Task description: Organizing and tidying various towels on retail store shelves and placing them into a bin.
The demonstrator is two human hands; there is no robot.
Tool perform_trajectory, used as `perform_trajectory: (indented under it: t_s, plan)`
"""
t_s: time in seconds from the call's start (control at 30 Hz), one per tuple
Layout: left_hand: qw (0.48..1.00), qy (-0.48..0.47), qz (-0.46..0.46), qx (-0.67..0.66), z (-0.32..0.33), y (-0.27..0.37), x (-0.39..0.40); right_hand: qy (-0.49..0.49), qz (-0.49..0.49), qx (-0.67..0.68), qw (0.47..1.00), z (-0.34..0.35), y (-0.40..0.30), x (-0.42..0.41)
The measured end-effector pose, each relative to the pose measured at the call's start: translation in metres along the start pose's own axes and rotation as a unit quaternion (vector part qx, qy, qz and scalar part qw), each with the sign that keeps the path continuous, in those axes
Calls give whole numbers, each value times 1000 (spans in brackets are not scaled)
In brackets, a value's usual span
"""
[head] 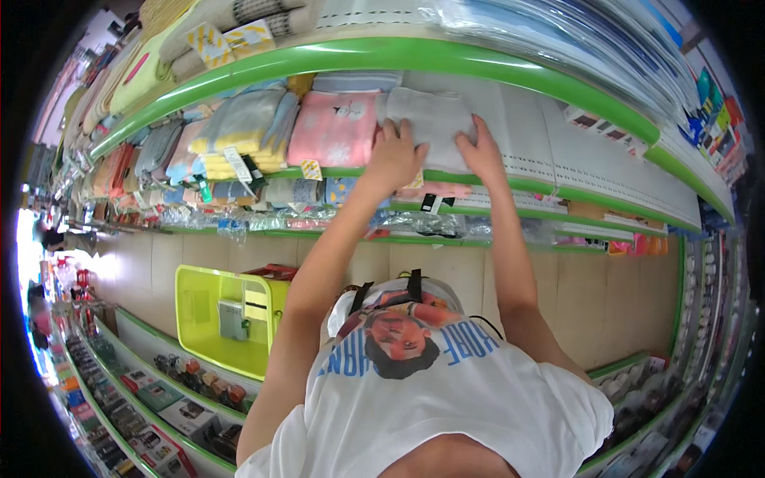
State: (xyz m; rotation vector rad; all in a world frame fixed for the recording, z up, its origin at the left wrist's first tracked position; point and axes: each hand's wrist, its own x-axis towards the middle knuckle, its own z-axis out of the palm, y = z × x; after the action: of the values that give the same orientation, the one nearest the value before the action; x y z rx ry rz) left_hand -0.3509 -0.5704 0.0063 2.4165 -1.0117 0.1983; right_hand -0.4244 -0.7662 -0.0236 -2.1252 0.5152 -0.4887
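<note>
A folded pale grey towel (pixel 433 128) lies on the green-edged shelf in front of me. My left hand (pixel 397 152) rests on its left side, with the fingertips on the cloth and the thumb spread. At the towel's right edge is my right hand (pixel 483 152), its thumb and fingers apart and touching the fabric. Neither hand is closed around the towel. Just left of my left hand sits a folded pink towel (pixel 333 128) with a snowman and snowflake pattern. A yellow-and-white striped tag (pixel 311 169) hangs below the pink one.
Grey and yellow folded towels (pixel 239 128) are stacked farther left. Above runs the green edge of a higher shelf (pixel 382 52), bearing plastic-wrapped packs (pixel 556 36). A yellow-green basket (pixel 224 358) stands on the tiled floor (pixel 597 299), with a grey item inside. Another stocked shelf (pixel 173 412) stands behind me.
</note>
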Motion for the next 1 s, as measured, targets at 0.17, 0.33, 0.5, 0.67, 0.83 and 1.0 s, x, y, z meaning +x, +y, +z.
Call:
perform_trajectory:
  t_s: [0.17,0.33,0.5,0.67,0.83,1.0]
  plan:
    - [994,105,30,-22,15,-5,-5,173,-161,-54,970,-1,-18,-32]
    - [996,58,-59,33,26,-11,42,116,-195,69,971,19,-16,-117]
    - [993,38,-104,41,16,-6,42,-257,-56,116,958,109,67,-188]
    - [976,155,74,-137,-25,-5,-56,-529,31,-182,828,216,199,-283]
    - [960,-32,-188,-203,8,-84,-308,-667,137,-223,697,262,251,-323]
    - [562,-146,-810,-82,25,-115,-666,-714,134,-223,650,295,224,-326]
